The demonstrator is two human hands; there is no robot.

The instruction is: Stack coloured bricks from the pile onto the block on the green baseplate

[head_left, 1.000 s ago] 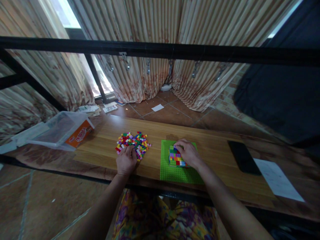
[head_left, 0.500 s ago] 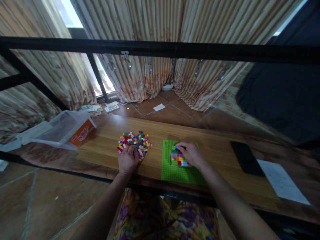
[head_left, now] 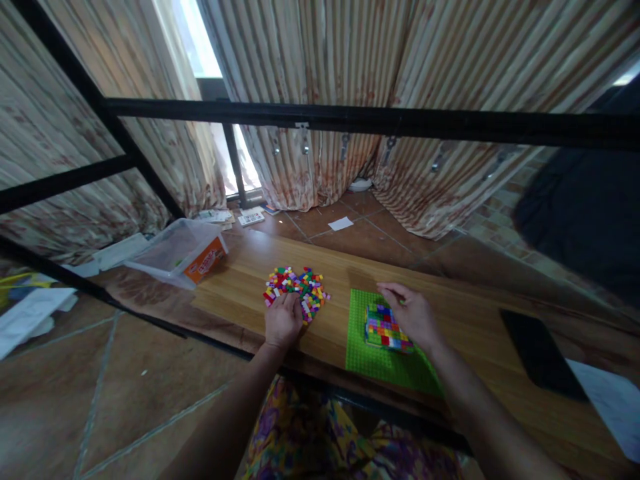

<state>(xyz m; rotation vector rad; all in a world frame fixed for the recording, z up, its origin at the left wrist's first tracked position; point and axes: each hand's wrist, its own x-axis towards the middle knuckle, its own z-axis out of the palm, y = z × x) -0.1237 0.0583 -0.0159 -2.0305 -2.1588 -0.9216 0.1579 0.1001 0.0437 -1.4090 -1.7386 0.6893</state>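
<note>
My left hand (head_left: 283,323) rests at the near edge of a loose pile of small coloured toy bricks (head_left: 314,291). Its fingers are bent and close together among the bricks, and whatever they pinch is hidden. On the wooden board to the right lies a green studded baseplate (head_left: 357,357), bearing a block of multicoloured bricks (head_left: 384,328) set in rows. Over the right part of that block hovers my right hand (head_left: 414,316), its fingers stretched out to the left and apart from the bricks. I see no brick in it.
A clear plastic bin (head_left: 170,250) with an orange label stands at the left end of the wooden board (head_left: 240,267). To the right lie a black phone-like slab (head_left: 540,353) and a white paper sheet (head_left: 607,400). A black metal bar (head_left: 350,117) crosses beyond the board.
My right hand has lifted off the brick block, and its fingers have straightened. My left hand stays at the pile. The whole view has shifted and tilted with my head.
</note>
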